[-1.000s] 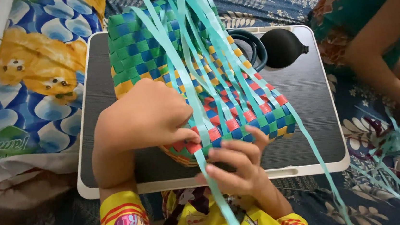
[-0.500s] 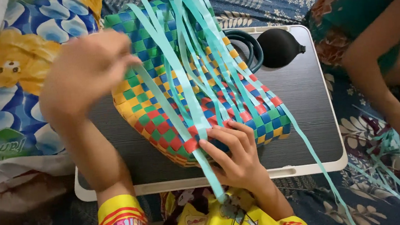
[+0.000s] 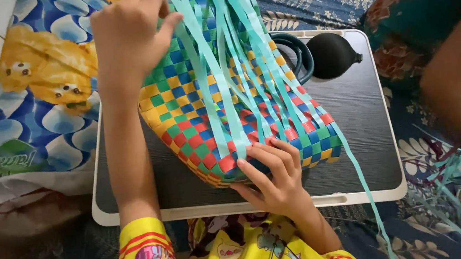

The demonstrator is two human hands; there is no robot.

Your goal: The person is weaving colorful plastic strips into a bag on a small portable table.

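Observation:
A woven basket (image 3: pixel 196 116) of red, green, blue and yellow bands lies on a dark lap table (image 3: pixel 364 134). Several loose teal strips (image 3: pixel 235 51) run up from its weave. My left hand (image 3: pixel 128 35) is raised at the upper left and pinches one teal strip near the top. My right hand (image 3: pixel 274 178) rests on the near edge of the basket, fingers pressed on the weave where a strip comes out.
A black rubber bulb (image 3: pixel 332 54) with a coiled tube lies at the table's far side. Another person's arm (image 3: pixel 460 87) is at the right, above a bundle of cut teal strips (image 3: pixel 452 182) on the floor. A patterned cushion (image 3: pixel 43 90) lies left.
My left hand has lifted off the basket's near side and moved up and left, pulling a teal strip. My right hand has stayed on the basket's near edge.

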